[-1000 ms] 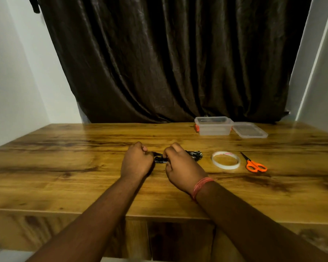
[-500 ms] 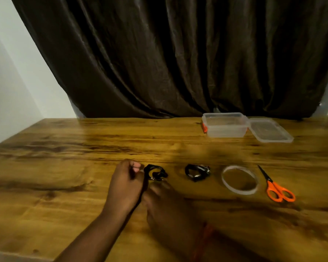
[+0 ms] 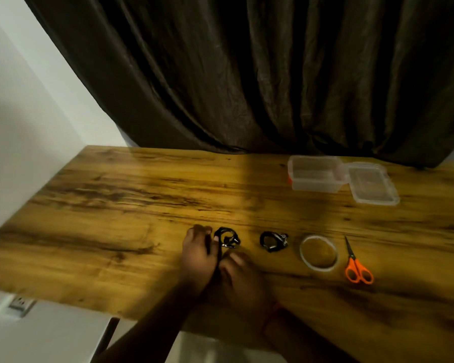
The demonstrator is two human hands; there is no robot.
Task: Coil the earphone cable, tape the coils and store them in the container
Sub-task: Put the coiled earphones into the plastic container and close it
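Observation:
My left hand [image 3: 197, 254] pinches a black earphone cable [image 3: 227, 238] that forms a small loop on the wooden table [image 3: 116, 205]. My right hand [image 3: 243, 277] sits just below the loop, fingers curled; a strand of the cable seems to run between the two hands. A second black coiled earphone [image 3: 273, 241] lies on the table to the right, apart from both hands. Further right are a clear tape roll [image 3: 319, 252] and orange-handled scissors [image 3: 355, 265]. The clear plastic container [image 3: 316, 176] stands open at the back right with its lid [image 3: 374, 183] beside it.
A dark curtain [image 3: 247, 74] hangs behind the table. The table's near edge runs diagonally below my arms, and a wall socket [image 3: 19, 303] shows at the lower left. White walls flank the curtain.
My right hand has pulled back toward me from the cable, exposing the second coil. The view has swung and tilted, so the table now looks slanted. My left hand keeps its hold.

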